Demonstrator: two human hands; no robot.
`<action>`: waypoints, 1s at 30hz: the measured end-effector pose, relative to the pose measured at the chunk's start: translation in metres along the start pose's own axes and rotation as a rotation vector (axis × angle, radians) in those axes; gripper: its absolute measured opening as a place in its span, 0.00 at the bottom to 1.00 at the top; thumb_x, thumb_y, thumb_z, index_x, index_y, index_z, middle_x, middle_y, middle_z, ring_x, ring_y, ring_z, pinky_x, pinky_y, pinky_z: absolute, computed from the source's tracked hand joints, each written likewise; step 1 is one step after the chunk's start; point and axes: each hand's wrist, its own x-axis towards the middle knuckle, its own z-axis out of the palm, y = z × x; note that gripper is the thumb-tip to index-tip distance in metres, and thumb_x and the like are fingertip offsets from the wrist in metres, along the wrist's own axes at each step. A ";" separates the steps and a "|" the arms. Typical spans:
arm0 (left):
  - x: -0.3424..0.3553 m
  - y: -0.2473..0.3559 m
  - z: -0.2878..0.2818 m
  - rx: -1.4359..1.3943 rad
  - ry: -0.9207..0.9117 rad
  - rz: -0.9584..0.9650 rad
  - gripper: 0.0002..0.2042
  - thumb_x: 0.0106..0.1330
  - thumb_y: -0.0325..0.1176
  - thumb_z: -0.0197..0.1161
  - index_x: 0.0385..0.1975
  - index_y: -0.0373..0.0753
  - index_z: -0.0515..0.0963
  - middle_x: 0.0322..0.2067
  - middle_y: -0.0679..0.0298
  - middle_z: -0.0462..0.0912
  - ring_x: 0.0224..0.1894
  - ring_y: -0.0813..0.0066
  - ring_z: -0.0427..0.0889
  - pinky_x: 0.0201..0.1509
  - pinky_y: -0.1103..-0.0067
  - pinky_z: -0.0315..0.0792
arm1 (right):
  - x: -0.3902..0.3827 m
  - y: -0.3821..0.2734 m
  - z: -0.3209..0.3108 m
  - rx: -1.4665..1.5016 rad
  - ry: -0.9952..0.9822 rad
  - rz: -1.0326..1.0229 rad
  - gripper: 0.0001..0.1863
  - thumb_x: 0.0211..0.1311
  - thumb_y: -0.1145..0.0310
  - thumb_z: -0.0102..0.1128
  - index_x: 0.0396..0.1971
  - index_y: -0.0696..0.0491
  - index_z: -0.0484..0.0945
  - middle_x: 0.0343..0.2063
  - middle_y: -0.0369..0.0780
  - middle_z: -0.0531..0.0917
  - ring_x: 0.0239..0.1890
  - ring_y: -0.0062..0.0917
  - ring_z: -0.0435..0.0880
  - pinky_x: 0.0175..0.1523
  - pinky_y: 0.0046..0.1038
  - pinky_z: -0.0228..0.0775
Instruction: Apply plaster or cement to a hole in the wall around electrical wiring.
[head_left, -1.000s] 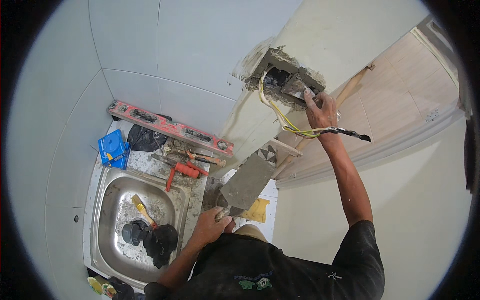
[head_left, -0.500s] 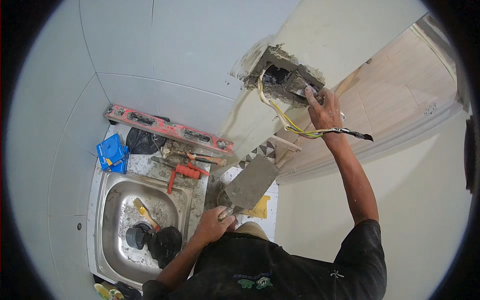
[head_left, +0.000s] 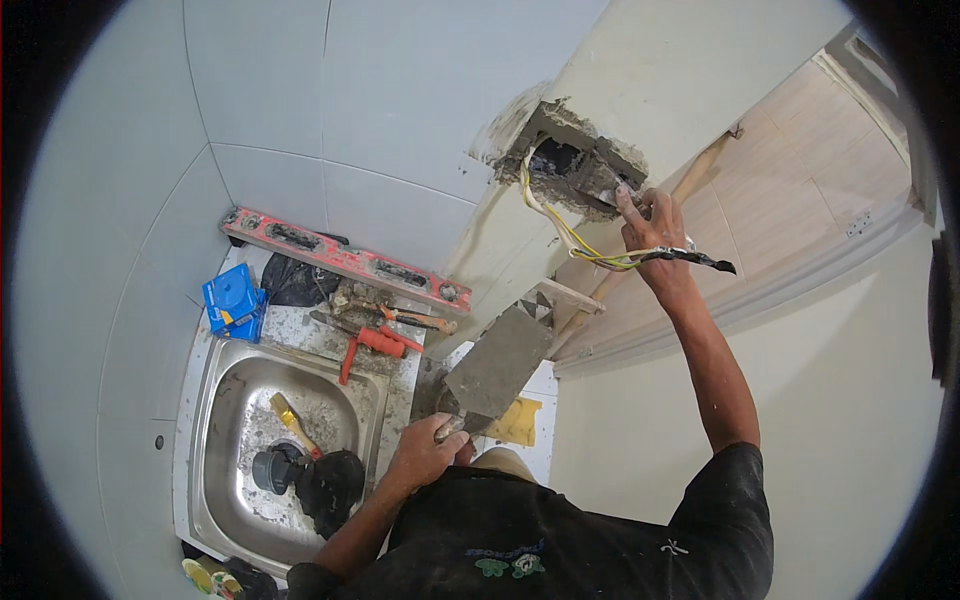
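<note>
My left hand (head_left: 428, 452) is closed round the handle of a broad trowel (head_left: 500, 362), its flat blade smeared with grey mortar, held low before my body. Higher up, my right hand (head_left: 656, 235) grips a small trowel (head_left: 600, 182), its blade at the right side of a rough recess (head_left: 555, 158) in the wall. Most of its handle is hidden by my fingers. Fresh grey mortar surrounds the recess. Yellow and white wires (head_left: 560, 228) come out of the recess and run to my right wrist, ending in a black-taped tip (head_left: 712, 262).
A steel sink (head_left: 212, 440) at left holds a brush (head_left: 292, 420) and a black drain part (head_left: 278, 468). On the dirty counter lie a red spirit level (head_left: 345, 262), blue boxes (head_left: 232, 300), a red-handled tool (head_left: 380, 342) and a hammer-like tool (head_left: 420, 320). A wooden bar (head_left: 705, 165) slants at right.
The view has shifted slightly. My right hand and its small trowel have moved a little down at the recess; the broad trowel in my left hand stays nearly where it was.
</note>
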 end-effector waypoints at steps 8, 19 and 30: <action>0.010 -0.004 0.022 0.045 0.041 0.056 0.11 0.65 0.38 0.56 0.33 0.34 0.74 0.21 0.58 0.80 0.27 0.67 0.81 0.33 0.72 0.73 | -0.046 -0.011 -0.034 0.132 -0.012 0.181 0.28 0.47 0.77 0.60 0.52 0.47 0.78 0.33 0.42 0.73 0.34 0.35 0.74 0.41 0.35 0.70; 0.047 0.038 0.065 -1.465 -0.631 -0.263 0.18 0.72 0.51 0.43 0.36 0.40 0.68 0.23 0.65 0.66 0.17 0.77 0.67 0.16 0.81 0.66 | -0.173 -0.088 -0.042 1.957 -0.040 1.177 0.24 0.57 0.74 0.53 0.54 0.65 0.72 0.33 0.41 0.79 0.31 0.19 0.77 0.38 0.22 0.70; 0.045 0.077 0.100 -1.524 -0.804 -0.366 0.18 0.72 0.51 0.44 0.28 0.42 0.63 0.18 0.66 0.63 0.11 0.80 0.62 0.09 0.84 0.61 | -0.200 -0.078 -0.015 1.051 0.077 0.571 0.25 0.44 0.85 0.59 0.47 0.53 0.80 0.37 0.39 0.72 0.38 0.25 0.75 0.42 0.22 0.68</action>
